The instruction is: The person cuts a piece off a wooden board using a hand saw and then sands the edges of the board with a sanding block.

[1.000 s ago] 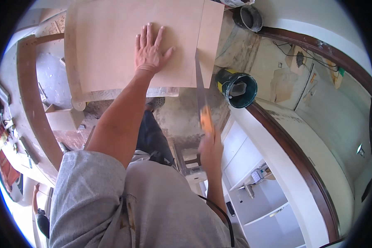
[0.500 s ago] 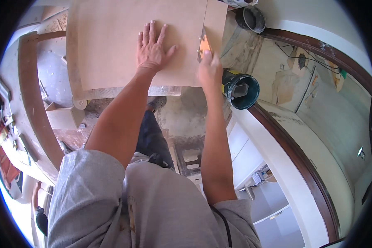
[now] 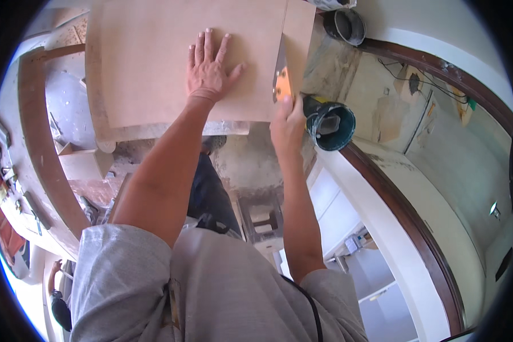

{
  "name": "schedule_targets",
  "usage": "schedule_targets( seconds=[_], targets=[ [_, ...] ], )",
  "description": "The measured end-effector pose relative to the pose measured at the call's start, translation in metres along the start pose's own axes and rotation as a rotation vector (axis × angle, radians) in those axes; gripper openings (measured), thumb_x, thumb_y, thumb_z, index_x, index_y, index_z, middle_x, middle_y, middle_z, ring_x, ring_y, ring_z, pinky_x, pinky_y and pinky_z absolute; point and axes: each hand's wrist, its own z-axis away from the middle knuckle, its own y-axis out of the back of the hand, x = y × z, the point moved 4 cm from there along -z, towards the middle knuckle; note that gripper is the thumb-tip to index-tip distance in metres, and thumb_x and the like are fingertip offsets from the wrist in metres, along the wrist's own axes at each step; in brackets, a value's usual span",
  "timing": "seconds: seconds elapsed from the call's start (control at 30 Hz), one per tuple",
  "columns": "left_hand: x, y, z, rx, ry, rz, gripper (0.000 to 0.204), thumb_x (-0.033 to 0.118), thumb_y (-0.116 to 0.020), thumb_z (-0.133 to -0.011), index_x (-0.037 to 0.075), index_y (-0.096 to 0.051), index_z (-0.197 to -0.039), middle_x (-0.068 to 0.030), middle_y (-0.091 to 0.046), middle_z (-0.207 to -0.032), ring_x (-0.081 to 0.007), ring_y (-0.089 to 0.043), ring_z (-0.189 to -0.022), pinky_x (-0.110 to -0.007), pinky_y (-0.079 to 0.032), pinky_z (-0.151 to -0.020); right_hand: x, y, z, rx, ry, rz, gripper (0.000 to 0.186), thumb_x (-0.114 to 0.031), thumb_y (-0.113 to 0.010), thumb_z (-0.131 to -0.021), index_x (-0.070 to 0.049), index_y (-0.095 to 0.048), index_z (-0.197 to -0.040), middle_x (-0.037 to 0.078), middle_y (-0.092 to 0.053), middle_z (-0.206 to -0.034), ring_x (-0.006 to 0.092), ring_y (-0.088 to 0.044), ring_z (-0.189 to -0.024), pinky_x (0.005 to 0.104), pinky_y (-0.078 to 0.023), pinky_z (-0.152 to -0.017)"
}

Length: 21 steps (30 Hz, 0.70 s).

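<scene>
A large light-brown wooden board [image 3: 148, 74] lies in front of me, with a dark straight line running from its far edge to the saw. My left hand [image 3: 208, 74] rests flat on the board, fingers spread. In my right hand [image 3: 288, 122] is a hand saw [image 3: 283, 82], gripped by its orange handle, which has metal bolts. The saw's narrowing grey blade points away from me along the line, near the board's right side. The blade's cutting edge is too small to make out.
A dark bucket [image 3: 350, 128] with a grey object inside stands close right of my right hand. Another black bucket [image 3: 347, 27] is at the far right. Brown-trimmed white ledges [image 3: 404, 216] curve along the right. Tools lie on a left-hand surface [image 3: 40, 176]; another person's arm [image 3: 54, 279] shows lower left.
My right hand has drawn the saw back toward me, showing more of the blade's line ahead. My left hand stays flat on the board in nearly the same place.
</scene>
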Motion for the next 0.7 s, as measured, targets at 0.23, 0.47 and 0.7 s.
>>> schedule_targets(
  seconds=[0.23,0.47,0.7],
  targets=[
    [0.001,0.001,0.001,0.082,-0.036,0.06,0.086,0.071,-0.053,-0.095,0.028,-0.031,-0.166,-0.017,-0.022,-0.172,-0.0331,-0.018,-0.16,-0.051,-0.015,-0.129,-0.005,0.015,0.009,-0.092,-0.196,-0.051,0.039,-0.034,-0.044,-0.11,0.002,-0.057,-0.116,0.032,-0.066,-0.101,0.0528,-0.064,-0.095,0.0556,-0.049,-0.081],
    [-0.001,-0.004,0.004,-0.008,-0.001,-0.001,0.086,0.071,-0.05,-0.096,0.03,-0.027,-0.167,-0.0147,-0.018,-0.174,-0.031,-0.014,-0.162,-0.049,-0.012,-0.131,-0.033,0.11,0.192,-0.255,-0.651,0.067,0.034,-0.028,-0.046,-0.11,-0.001,-0.059,-0.126,0.011,-0.059,-0.086,0.0213,-0.06,-0.067,0.0352,-0.05,-0.059],
    [-0.001,-0.003,0.003,0.096,-0.032,0.042,0.086,0.071,-0.052,-0.095,0.029,-0.03,-0.166,-0.0166,-0.022,-0.173,-0.0333,-0.017,-0.161,-0.051,-0.014,-0.13,0.014,0.005,0.011,-0.052,-0.148,-0.087,0.04,-0.03,-0.046,-0.11,0.007,-0.059,-0.118,0.034,-0.068,-0.101,0.0539,-0.064,-0.099,0.0529,-0.05,-0.081]
  ],
)
